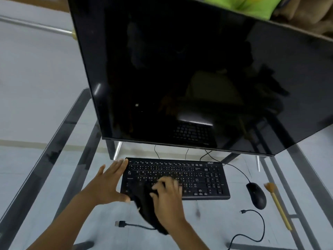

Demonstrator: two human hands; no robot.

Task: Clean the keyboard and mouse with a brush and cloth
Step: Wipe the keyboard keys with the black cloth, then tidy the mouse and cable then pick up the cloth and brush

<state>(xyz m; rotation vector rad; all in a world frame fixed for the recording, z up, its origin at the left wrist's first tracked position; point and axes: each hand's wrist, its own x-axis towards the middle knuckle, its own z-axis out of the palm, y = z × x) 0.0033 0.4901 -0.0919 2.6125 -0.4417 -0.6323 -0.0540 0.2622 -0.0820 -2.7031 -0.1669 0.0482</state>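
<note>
A black keyboard (pixel 198 177) lies on the glass desk below the monitor. My right hand (pixel 167 195) presses a black cloth (pixel 146 206) onto the keyboard's lower left keys, with its fingers curled over the cloth. The cloth hangs off the keyboard's front edge toward me. With fingers spread and straight, my left hand (pixel 110 179) rests against the keyboard's left end. A black mouse (pixel 256 195) sits to the right of the keyboard. Right of the mouse lies a brush (pixel 278 206) with a yellow handle and tan bristles.
A large dark monitor (pixel 189 69) on metal legs looms over the back of the glass desk (pixel 207 231). A loose black USB cable (pixel 252 230) curls across the front of the desk. The desk's dark frame runs along left and right edges.
</note>
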